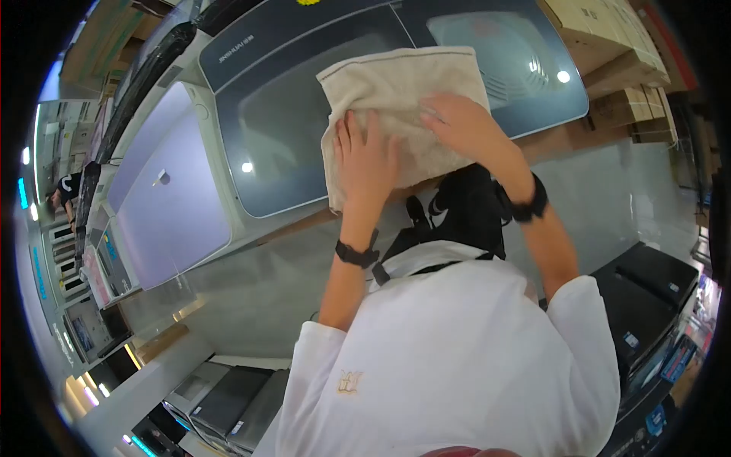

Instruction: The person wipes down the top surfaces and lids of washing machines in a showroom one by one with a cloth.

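Note:
A beige cloth [411, 76] with a dark stitched edge lies spread over the dark glass lid [282, 114] of a washing machine, its near edge hanging past the lid's front. On the left part of the cloth rests my left hand [367, 156], fingers apart and pointing away from me. My right hand [464, 128] is on the cloth's right part, its fingers extended toward the left and lying on the fabric. Neither hand is closed round the cloth.
Another machine with a pale purple lid [164, 183] stands at the left. Cardboard boxes [609, 46] are at the upper right. Dark appliances [643, 305] stand at the lower right, more [228, 400] at the lower left. A person [68, 194] is far left.

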Action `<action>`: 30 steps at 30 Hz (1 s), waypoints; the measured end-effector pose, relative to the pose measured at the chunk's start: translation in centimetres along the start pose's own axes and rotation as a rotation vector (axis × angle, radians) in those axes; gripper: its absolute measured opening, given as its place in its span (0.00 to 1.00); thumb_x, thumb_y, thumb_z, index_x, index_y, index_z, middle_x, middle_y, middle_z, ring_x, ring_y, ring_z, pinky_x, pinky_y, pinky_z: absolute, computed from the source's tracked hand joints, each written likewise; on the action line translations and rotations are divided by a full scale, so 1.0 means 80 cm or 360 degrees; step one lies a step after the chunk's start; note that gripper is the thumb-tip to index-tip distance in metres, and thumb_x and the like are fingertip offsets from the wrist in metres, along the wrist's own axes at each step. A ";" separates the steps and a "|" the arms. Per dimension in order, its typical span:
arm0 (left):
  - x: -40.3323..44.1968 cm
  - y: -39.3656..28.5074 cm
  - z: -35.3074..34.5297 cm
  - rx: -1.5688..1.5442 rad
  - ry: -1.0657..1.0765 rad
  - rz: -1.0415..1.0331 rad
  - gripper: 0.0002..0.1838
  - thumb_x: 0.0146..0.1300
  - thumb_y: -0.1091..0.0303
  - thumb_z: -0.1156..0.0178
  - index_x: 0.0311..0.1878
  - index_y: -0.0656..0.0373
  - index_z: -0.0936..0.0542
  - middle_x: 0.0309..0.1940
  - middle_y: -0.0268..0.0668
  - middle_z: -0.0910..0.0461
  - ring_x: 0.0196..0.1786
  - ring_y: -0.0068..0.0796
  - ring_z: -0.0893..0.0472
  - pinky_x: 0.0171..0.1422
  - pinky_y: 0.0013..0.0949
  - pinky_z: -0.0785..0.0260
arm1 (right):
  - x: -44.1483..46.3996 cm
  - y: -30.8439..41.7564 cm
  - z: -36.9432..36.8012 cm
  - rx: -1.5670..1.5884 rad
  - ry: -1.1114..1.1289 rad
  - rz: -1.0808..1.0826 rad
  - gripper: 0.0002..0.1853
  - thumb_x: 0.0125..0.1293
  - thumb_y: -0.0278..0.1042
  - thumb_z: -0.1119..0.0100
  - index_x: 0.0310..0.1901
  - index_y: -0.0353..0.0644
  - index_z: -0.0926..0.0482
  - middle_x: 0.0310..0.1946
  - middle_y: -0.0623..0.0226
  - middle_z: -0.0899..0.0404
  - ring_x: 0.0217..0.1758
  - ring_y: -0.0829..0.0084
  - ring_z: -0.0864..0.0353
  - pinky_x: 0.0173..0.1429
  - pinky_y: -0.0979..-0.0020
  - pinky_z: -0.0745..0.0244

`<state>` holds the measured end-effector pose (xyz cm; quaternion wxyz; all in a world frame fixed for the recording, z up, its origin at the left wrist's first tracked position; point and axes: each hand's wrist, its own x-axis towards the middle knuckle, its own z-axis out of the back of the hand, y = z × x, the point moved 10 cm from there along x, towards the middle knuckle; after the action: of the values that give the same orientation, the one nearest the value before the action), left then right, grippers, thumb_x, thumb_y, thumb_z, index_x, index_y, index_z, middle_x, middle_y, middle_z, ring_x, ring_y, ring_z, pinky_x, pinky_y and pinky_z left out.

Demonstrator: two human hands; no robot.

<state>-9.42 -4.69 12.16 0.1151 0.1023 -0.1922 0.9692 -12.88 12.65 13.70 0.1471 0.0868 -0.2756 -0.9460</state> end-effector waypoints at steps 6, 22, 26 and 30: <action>0.099 0.064 -0.029 0.0056 0.0214 -0.0063 0.39 0.71 0.45 0.39 0.79 0.55 0.31 0.83 0.62 0.45 0.85 0.65 0.49 0.86 0.59 0.54 | -0.199 0.262 0.233 0.1786 -0.0577 0.1133 0.19 0.74 0.34 0.44 0.59 0.32 0.17 0.56 0.48 0.14 0.58 0.51 0.14 0.63 0.61 0.22; 0.156 0.102 -0.037 0.0057 0.0052 -0.0026 0.38 0.72 0.47 0.40 0.80 0.52 0.31 0.81 0.63 0.43 0.83 0.68 0.45 0.85 0.59 0.50 | -0.263 0.261 0.264 0.2075 -0.0997 0.1711 0.21 0.73 0.38 0.41 0.61 0.35 0.19 0.58 0.49 0.17 0.61 0.50 0.17 0.66 0.57 0.24; 0.064 0.085 -0.010 -0.0017 0.0033 0.0013 0.39 0.68 0.53 0.35 0.80 0.50 0.32 0.82 0.59 0.41 0.83 0.65 0.42 0.85 0.58 0.49 | -0.236 0.267 0.261 0.2069 -0.0955 0.1640 0.21 0.73 0.39 0.40 0.61 0.35 0.20 0.58 0.50 0.18 0.62 0.50 0.18 0.67 0.56 0.24; 0.009 0.099 0.024 -0.0089 0.0156 0.0105 0.41 0.67 0.54 0.32 0.81 0.51 0.33 0.82 0.59 0.42 0.83 0.65 0.43 0.85 0.58 0.49 | -0.202 0.277 0.253 0.2095 -0.0874 0.1604 0.22 0.73 0.40 0.39 0.62 0.36 0.20 0.59 0.50 0.19 0.63 0.49 0.19 0.67 0.55 0.25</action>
<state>-11.88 -12.45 11.35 0.0952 0.0452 -0.2165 0.9706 2.51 10.13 44.02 0.3963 -0.2092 -0.7974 -0.4043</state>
